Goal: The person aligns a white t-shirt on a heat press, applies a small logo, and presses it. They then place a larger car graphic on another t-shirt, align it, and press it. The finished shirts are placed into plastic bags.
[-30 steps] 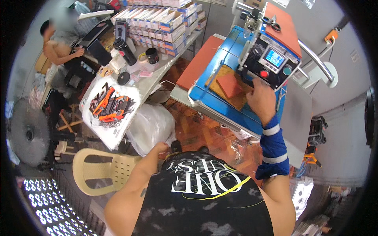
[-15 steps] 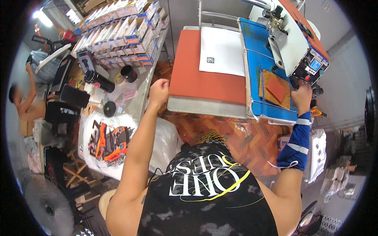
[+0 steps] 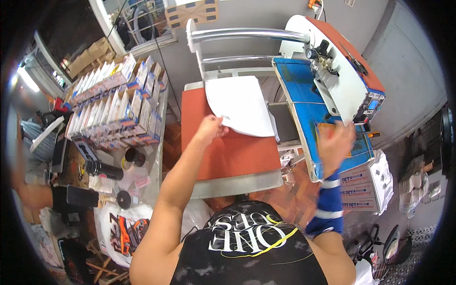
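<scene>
A white sheet (image 3: 240,102), paper or cloth I cannot tell, lies on the red-brown pad (image 3: 228,159) of a press. Its near left corner, by a small dark print, curls up in the pinch of my left hand (image 3: 212,129). My right hand (image 3: 336,145) is smeared by motion above the blue platen (image 3: 306,114). Beneath it, partly covered, is a tan piece (image 3: 327,127). The press's control box (image 3: 371,105), with a small lit screen, stands just beyond that hand.
Left of the press, a table holds stacked cartons (image 3: 111,114), a black bottle (image 3: 102,168) and a clear-wrapped printed shirt (image 3: 126,232). A white and blue carton (image 3: 363,187) stands at the lower right. Chrome bars (image 3: 251,35) cross behind the pad.
My left hand went from the pad's left edge to the sheet and lifted its corner. My right hand left the control box and came nearer. The view shifted, showing more of the back wall.
</scene>
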`<state>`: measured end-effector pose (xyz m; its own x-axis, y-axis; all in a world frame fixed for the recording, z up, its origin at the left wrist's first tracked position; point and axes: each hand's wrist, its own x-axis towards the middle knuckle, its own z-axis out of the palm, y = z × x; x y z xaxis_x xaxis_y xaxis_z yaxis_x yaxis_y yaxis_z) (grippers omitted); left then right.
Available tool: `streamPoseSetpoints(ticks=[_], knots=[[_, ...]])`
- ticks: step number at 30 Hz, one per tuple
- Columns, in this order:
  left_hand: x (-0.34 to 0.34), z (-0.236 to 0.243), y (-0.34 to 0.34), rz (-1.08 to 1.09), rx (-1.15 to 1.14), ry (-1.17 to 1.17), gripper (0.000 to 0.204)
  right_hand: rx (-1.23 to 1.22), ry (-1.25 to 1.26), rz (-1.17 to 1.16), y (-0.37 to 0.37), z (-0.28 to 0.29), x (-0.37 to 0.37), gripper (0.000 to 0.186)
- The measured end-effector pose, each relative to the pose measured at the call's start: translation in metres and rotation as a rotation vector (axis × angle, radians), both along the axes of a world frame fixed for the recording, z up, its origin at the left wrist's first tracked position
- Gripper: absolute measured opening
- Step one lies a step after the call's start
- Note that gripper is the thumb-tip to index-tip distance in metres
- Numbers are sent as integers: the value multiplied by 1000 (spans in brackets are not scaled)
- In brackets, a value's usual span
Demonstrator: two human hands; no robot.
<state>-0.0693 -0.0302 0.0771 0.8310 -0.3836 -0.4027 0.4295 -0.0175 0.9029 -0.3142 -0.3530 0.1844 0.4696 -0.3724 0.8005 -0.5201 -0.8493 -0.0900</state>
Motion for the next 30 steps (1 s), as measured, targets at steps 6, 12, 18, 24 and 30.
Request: streamPoseSetpoints(ticks=[6, 12, 18, 24, 30], knots=[[94, 114, -43, 394, -373, -482, 25, 361, 411, 281, 97, -116, 156, 43], [130, 172, 51, 717, -604, -786, 30, 327, -226, 660, 21, -45, 186, 20], [-20, 143, 196, 428, 19, -923, 12, 535, 320, 1024, 18, 68, 48, 28], [-214, 40, 245, 78, 106, -535, 10, 784, 826, 901, 74, -1, -82, 34], [-258, 6, 231, -196, 788, -576, 18, 795, 1248, 897, 114, -72, -63, 25]])
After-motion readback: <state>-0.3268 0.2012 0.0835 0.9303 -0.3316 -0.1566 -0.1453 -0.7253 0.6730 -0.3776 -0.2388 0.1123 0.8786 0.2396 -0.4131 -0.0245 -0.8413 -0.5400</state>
